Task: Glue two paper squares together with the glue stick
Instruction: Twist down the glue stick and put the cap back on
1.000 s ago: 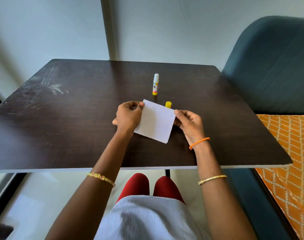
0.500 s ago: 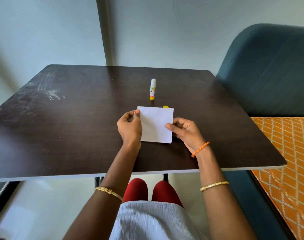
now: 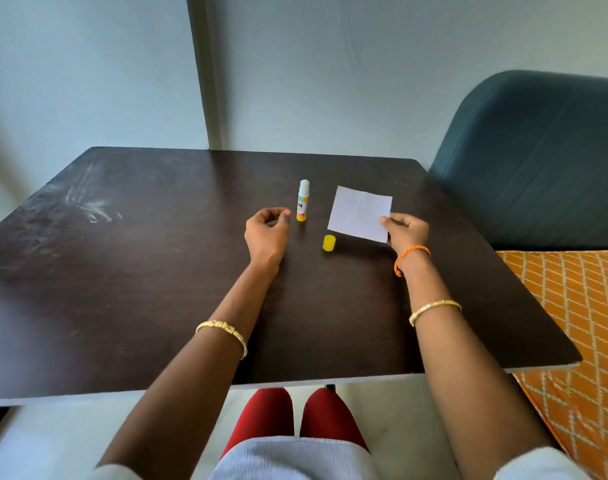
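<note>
Left hand (image 3: 266,230), loosely curled and empty, sits just left of the upright glue stick (image 3: 302,200); right hand (image 3: 407,231) pinches the paper (image 3: 359,213).

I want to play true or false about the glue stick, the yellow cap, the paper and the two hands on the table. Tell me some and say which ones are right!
1. The glue stick stands upright on the table. True.
2. The yellow cap is on the glue stick. False: it sits on the table, apart from the stick and nearer the person.
3. The right hand holds the white paper by its corner. True.
4. The left hand holds the paper too. False: it is beside the glue stick, away from the paper, holding nothing I can see.
5. The paper lies to the left of the glue stick. False: it is on the right.
</note>
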